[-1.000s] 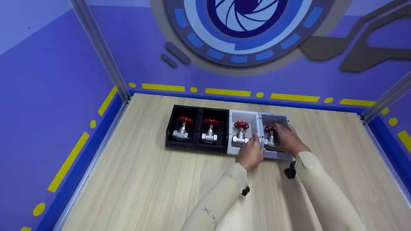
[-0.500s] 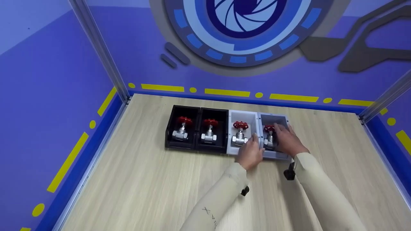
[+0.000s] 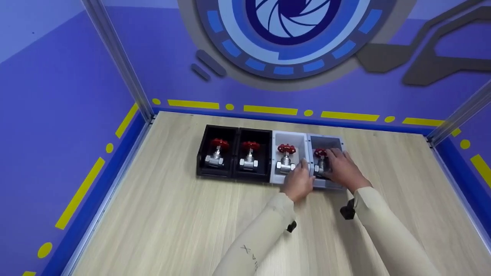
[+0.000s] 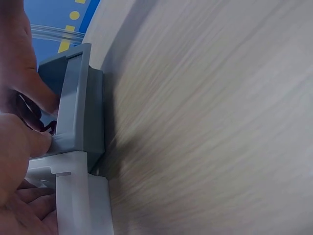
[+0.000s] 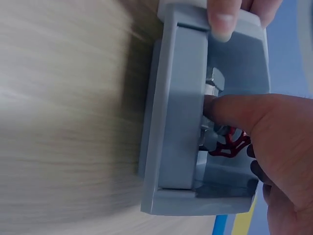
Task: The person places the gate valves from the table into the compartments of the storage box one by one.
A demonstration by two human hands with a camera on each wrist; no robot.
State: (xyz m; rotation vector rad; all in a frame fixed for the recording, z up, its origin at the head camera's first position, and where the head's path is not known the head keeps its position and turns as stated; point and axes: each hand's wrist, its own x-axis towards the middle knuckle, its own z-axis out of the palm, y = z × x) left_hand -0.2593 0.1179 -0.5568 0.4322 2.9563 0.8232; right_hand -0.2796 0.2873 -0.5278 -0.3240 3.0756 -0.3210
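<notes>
My left hand (image 3: 298,184) pinches the adjoining walls of the white storage bin (image 3: 277,178) and the grey storage bin (image 3: 326,184). Its thumb (image 5: 222,22) hooks over the grey wall, and its fingers (image 4: 39,205) reach inside the white one. Within the grey bin, my right hand (image 3: 347,168) grips a silver valve with a red handwheel (image 3: 320,152). The right thumb (image 5: 230,108) lies against the metal body; the other fingers are behind by the wheel, partly hidden. A similar valve (image 3: 285,165) stands upright in the white bin.
Two black bins (image 3: 215,173) adjoin the white one on the left, each holding a red-wheeled valve (image 3: 249,161). The row sits on a wooden tabletop (image 3: 172,214). Blue-purple panels (image 3: 168,65) with metal corner posts (image 3: 126,69) enclose the back and sides.
My right hand has shifted slightly to the right relative to the grey bin. The left hand keeps its hold, and the bins stay in place.
</notes>
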